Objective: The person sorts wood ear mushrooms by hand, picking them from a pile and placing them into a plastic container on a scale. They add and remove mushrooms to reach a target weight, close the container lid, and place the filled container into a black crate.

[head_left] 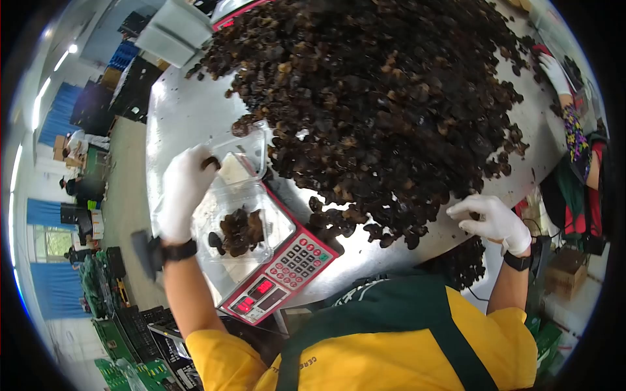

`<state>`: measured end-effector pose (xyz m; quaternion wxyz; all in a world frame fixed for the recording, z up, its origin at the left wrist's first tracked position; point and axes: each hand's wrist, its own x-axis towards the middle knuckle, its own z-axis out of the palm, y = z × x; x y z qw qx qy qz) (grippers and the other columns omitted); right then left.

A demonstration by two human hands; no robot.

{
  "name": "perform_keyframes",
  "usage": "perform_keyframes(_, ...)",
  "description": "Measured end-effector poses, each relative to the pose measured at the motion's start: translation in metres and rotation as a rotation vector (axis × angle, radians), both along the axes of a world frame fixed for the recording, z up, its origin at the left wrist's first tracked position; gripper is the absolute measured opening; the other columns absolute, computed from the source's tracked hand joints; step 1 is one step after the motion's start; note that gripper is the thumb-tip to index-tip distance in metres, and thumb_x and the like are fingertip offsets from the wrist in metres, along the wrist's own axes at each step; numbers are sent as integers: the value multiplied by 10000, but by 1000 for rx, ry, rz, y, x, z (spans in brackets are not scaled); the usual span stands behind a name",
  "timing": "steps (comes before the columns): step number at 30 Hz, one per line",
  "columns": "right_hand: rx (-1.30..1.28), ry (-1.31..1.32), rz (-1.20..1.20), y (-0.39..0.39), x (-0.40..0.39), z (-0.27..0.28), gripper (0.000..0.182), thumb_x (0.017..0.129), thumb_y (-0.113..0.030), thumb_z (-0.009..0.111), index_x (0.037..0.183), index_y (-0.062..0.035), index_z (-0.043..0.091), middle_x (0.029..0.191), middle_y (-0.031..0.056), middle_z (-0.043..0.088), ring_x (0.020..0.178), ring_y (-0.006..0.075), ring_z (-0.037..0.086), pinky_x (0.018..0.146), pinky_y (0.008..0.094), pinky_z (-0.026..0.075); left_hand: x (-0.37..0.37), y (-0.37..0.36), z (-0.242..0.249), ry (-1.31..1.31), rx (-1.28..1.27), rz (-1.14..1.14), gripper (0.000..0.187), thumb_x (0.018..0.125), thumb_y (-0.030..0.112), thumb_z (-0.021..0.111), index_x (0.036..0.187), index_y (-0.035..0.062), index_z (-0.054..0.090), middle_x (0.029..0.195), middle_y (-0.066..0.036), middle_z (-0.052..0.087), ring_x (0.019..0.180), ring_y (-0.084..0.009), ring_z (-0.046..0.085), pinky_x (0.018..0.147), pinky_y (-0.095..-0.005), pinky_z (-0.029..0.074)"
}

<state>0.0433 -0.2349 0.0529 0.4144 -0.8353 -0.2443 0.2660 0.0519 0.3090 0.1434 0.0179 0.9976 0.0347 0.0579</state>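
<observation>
My left hand, in a white glove, holds a dark piece of fungus between closed fingers, above the left side of the scale. A clear plastic box with several dark pieces inside rests on the red and white scale, its lid folded open. Red digits glow on the scale's display. My right hand, also gloved in white, is at the near right edge of the big dark fungus pile; its fingers are bent around a small dark piece.
The pile covers much of the metal table. Grey containers stand at the back left beside another red scale. A co-worker's gloved hand is at the right table edge. Green crates lie beyond the table at left.
</observation>
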Motion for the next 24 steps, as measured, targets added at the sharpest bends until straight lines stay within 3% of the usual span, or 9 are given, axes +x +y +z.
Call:
perform_keyframes(5,101,-118,29,18,9,2,306,849,-118,712,1143,-34,718,1025,129,726,977,291,683,874,367,531,-37,-24,51,370,-145,56,198,847,202,745,954,40,710,763,-182,668,681,-306,667,655,-370,512)
perform_keyframes(6,137,-144,19,25,9,-4,321,845,-115,712,1153,-26,709,1013,123,713,946,277,680,862,366,532,-30,-20,44,293,-138,59,203,873,221,734,968,43,712,760,-174,672,677,-296,665,658,-365,513)
perform_keyframes(7,102,-50,-14,34,8,1,417,828,-118,724,1236,-50,675,1144,128,677,1052,279,641,930,368,511,-20,-16,33,213,-131,68,211,899,240,723,983,46,713,757,-165,677,672,-287,662,662,-360,513)
perform_keyframes(10,61,-348,50,66,-5,-15,669,769,-150,775,1402,-120,560,1402,162,529,1267,349,512,1071,423,433,25,-12,-21,-182,-85,-68,212,962,218,651,1117,85,708,1016,-173,720,976,-308,689,865,-396,529)
perform_keyframes(11,-28,-383,86,74,-10,-14,744,750,-168,794,1443,-145,524,1459,171,480,1322,376,467,1110,445,403,39,-8,-44,-181,-89,-69,212,962,218,651,1117,85,708,1016,-173,720,976,-308,689,865,-396,529)
perform_keyframes(13,-126,-479,130,80,-23,-27,778,737,-229,809,1457,-188,516,1534,178,415,1413,386,395,1158,497,338,57,-4,-75,-119,-399,-158,221,943,169,644,1141,92,704,1122,-173,701,1105,-337,647,947,-421,506)
perform_keyframes(16,-171,-525,139,83,-41,-44,756,746,-239,799,1452,-222,527,1574,160,379,1443,373,356,1158,546,311,64,-11,-69,10,-179,-184,278,912,105,636,1178,54,700,1106,-183,716,1070,-344,676,962,-379,502)
perform_keyframes(21,-153,-549,169,102,-51,-53,730,740,-297,806,1425,-261,558,1587,114,378,1454,359,345,1151,570,303,62,-15,-67,-158,-168,-255,247,812,61,666,1055,73,711,1034,-159,700,1019,-375,653,910,-421,519)
perform_keyframes(24,-139,-644,205,124,-37,-63,745,718,-357,822,1413,-272,567,1597,101,367,1470,344,329,1144,637,289,49,-21,-60,-186,-278,-263,249,794,7,660,1035,56,702,1006,-155,692,994,-370,659,898,-411,518)
